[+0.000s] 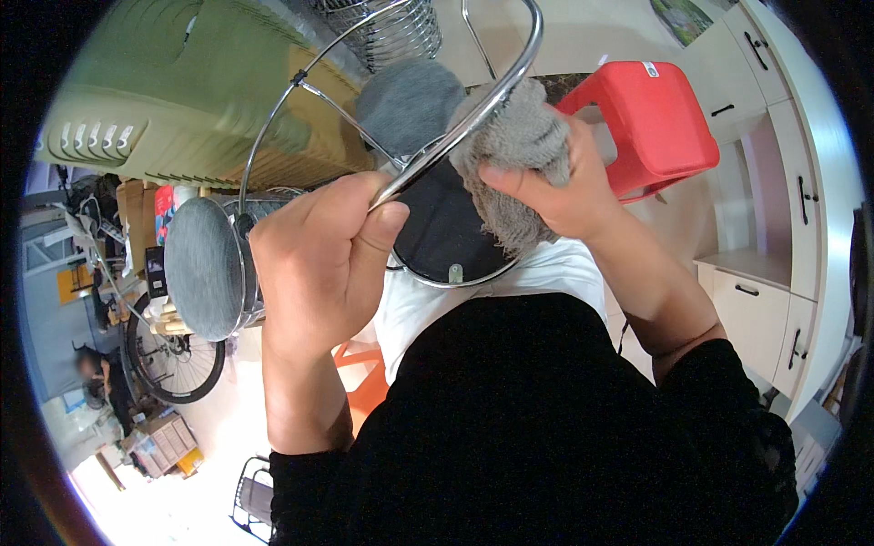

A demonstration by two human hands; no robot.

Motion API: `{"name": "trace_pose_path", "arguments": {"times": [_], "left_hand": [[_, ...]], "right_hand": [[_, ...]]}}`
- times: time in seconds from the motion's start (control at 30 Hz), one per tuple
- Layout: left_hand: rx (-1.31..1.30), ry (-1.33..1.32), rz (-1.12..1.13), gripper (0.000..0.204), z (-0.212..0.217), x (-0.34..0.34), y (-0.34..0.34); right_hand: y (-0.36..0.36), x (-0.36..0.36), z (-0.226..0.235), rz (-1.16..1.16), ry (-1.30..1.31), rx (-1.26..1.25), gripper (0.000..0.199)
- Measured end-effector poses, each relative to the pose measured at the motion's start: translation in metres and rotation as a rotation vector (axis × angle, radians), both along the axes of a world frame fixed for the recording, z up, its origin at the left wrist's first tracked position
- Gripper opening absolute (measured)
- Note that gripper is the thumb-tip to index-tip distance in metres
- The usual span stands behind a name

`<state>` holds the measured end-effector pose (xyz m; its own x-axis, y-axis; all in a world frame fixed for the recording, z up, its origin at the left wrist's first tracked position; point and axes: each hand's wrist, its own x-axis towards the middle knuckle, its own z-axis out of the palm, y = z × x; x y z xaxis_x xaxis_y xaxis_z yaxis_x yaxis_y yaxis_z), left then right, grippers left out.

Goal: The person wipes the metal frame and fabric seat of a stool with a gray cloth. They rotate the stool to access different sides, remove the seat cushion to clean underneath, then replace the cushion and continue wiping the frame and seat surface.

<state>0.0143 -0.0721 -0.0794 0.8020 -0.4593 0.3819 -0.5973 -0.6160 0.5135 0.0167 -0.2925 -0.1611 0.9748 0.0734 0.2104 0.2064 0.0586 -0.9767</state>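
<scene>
Chrome-tube frame (492,100) held up before my chest, tube running diagonally between both hands. My left hand (323,264) clamped around tube's lower end, fingers curled, thumb on top, forearm rising from lower edge. My right hand (555,182) pressed grey cloth (523,136) against tube higher up, fingers closed on cloth. Grey round pads (205,268) fixed on frame left of left hand. Red stool (655,118) behind right hand.

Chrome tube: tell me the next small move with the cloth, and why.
Probably slide the grey cloth a little further up the chrome tube. The right hand presses the cloth against the tube, the left hand holds the tube's lower stretch in a closed grip, and the bend above the cloth is uncovered.
</scene>
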Motion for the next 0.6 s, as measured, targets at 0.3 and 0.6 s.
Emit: {"name": "trace_pose_path", "arguments": {"times": [0.3, 0.6], "left_hand": [[-0.025, -0.054, 0.013, 0.012, -0.002, 0.013, -0.001], [-0.152, 0.013, 0.132, 0.028, 0.024, 0.053, 0.026]], "right_hand": [[-0.045, -0.053, -0.113, 0.132, 0.015, -0.377, 0.046], [0.013, -0.05, -0.037, 0.18, -0.061, -0.538, 0.04]]}}
